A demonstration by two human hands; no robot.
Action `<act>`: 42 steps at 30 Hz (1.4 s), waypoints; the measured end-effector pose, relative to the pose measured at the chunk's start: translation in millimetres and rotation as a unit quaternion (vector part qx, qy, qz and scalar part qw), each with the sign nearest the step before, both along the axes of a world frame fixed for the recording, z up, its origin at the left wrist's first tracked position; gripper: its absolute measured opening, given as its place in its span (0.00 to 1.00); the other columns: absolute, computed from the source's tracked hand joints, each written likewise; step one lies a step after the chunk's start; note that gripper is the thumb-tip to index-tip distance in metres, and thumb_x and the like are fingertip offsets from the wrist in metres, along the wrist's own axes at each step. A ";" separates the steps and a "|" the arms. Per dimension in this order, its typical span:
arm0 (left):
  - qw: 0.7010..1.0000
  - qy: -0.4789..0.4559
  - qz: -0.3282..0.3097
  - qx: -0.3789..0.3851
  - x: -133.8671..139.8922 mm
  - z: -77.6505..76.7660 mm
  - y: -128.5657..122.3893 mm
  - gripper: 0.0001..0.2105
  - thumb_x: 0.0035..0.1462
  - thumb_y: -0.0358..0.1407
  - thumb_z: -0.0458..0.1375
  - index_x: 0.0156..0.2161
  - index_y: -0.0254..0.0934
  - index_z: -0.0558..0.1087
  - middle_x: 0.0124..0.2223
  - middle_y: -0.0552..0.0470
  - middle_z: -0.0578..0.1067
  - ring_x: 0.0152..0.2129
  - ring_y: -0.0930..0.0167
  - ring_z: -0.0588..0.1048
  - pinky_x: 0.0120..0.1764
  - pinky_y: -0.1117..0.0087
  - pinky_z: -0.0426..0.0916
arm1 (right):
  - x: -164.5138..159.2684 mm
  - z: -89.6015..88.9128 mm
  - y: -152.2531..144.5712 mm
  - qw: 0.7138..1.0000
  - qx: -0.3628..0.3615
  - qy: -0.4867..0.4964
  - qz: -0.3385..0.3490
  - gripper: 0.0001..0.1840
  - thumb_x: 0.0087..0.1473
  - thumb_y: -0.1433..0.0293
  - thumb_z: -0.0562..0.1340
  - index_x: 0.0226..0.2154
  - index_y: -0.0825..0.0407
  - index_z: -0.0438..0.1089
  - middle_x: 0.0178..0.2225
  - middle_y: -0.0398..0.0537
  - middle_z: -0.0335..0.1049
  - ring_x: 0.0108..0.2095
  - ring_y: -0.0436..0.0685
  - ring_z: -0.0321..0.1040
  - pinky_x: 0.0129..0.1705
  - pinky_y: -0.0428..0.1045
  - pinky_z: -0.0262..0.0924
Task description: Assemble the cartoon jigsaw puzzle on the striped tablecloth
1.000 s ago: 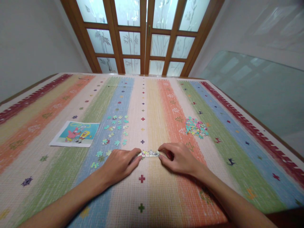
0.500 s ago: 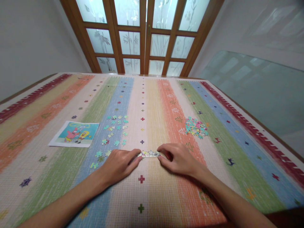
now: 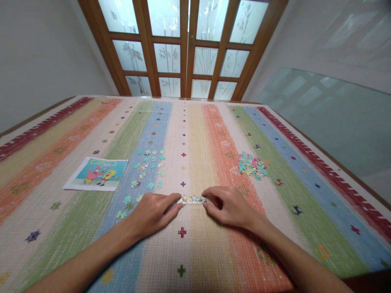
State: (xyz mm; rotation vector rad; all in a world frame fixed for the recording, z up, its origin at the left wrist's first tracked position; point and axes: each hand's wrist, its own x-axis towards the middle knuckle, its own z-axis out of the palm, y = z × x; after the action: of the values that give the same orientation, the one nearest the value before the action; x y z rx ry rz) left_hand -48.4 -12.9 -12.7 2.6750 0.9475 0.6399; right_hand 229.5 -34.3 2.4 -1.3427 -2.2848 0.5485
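Observation:
A short strip of joined jigsaw pieces (image 3: pixel 193 200) lies in the middle of the striped cloth, pale with bits of yellow and grey. My left hand (image 3: pixel 159 208) pinches its left end between thumb and fingers. At the right end, my right hand (image 3: pixel 227 205) grips the strip the same way, fingers curled. The ends of the strip are hidden by my fingertips. Beyond my left hand, loose jigsaw pieces (image 3: pixel 150 185) in mostly turquoise lie spread out in rough rows, some close to my wrist.
A heap of mixed jigsaw pieces (image 3: pixel 253 166) lies to the right. On the left rests a printed cartoon picture (image 3: pixel 99 174). The striped tablecloth (image 3: pixel 207 252) covers the table. Wooden doors with glass panes (image 3: pixel 183 53) stand behind, and a glass panel (image 3: pixel 330 114) is at the right.
Both hands keep hold of the strip in almost the same place. The whole view has shifted down very slightly.

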 end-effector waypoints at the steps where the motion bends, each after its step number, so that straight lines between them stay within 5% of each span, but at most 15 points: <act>1: 1.000 -0.003 0.000 0.007 -0.4 0.0 0.6 0.14 0.73 0.40 0.50 0.49 0.36 0.76 0.28 0.52 0.80 0.21 0.71 0.76 0.25 0.71 0.66 | 0.0 0.1 0.0 1.000 0.000 0.001 0.001 0.10 0.56 0.68 0.60 0.37 0.53 0.77 0.24 0.44 0.71 0.24 0.51 0.61 0.31 0.48 0.53; 8: 0.993 -0.048 0.079 0.068 -12.1 8.9 19.2 0.11 0.70 0.38 0.53 0.45 0.35 0.76 0.29 0.51 0.76 0.26 0.69 0.73 0.32 0.68 0.69 | -0.1 0.0 -0.2 1.000 -0.004 0.005 0.000 0.10 0.56 0.69 0.60 0.37 0.53 0.77 0.24 0.45 0.72 0.24 0.51 0.62 0.30 0.48 0.53; 19: 0.977 -0.025 0.179 0.111 -74.5 16.0 79.5 0.13 0.69 0.42 0.50 0.45 0.42 0.76 0.43 0.47 0.80 0.44 0.58 0.74 0.50 0.55 0.69 | -0.6 -1.7 -0.2 1.000 -0.002 0.006 -0.003 0.11 0.56 0.68 0.60 0.37 0.53 0.77 0.25 0.46 0.73 0.25 0.52 0.64 0.31 0.49 0.54; 28: 0.984 -0.007 0.158 0.081 -77.5 10.9 110.6 0.18 0.68 0.46 0.49 0.52 0.40 0.75 0.50 0.45 0.80 0.54 0.55 0.72 0.57 0.49 0.66 | -1.1 -1.0 0.6 1.000 -0.011 0.008 -0.005 0.10 0.56 0.69 0.60 0.36 0.53 0.77 0.25 0.45 0.72 0.24 0.52 0.63 0.31 0.49 0.54; 34: 0.993 -0.010 0.107 0.058 -91.4 21.1 102.0 0.16 0.67 0.37 0.48 0.52 0.39 0.77 0.45 0.44 0.81 0.49 0.59 0.74 0.52 0.52 0.72 | 0.1 -1.7 -0.2 1.000 -0.005 0.005 -0.003 0.11 0.57 0.68 0.60 0.36 0.52 0.77 0.25 0.46 0.73 0.25 0.52 0.64 0.31 0.49 0.54; 42: 0.997 -0.024 0.072 0.034 -84.5 30.8 82.2 0.13 0.66 0.44 0.56 0.47 0.43 0.79 0.44 0.48 0.82 0.45 0.60 0.75 0.52 0.53 0.71 | -0.5 -3.2 0.4 1.000 -0.006 0.011 -0.003 0.11 0.57 0.68 0.59 0.36 0.54 0.77 0.24 0.46 0.72 0.23 0.51 0.63 0.30 0.49 0.54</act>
State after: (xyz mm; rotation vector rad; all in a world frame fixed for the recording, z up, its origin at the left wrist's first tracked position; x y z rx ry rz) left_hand -132.9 69.3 18.1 2.6538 1.1322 0.7769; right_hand 229.0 -33.9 -0.7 -1.3412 -2.2635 0.5728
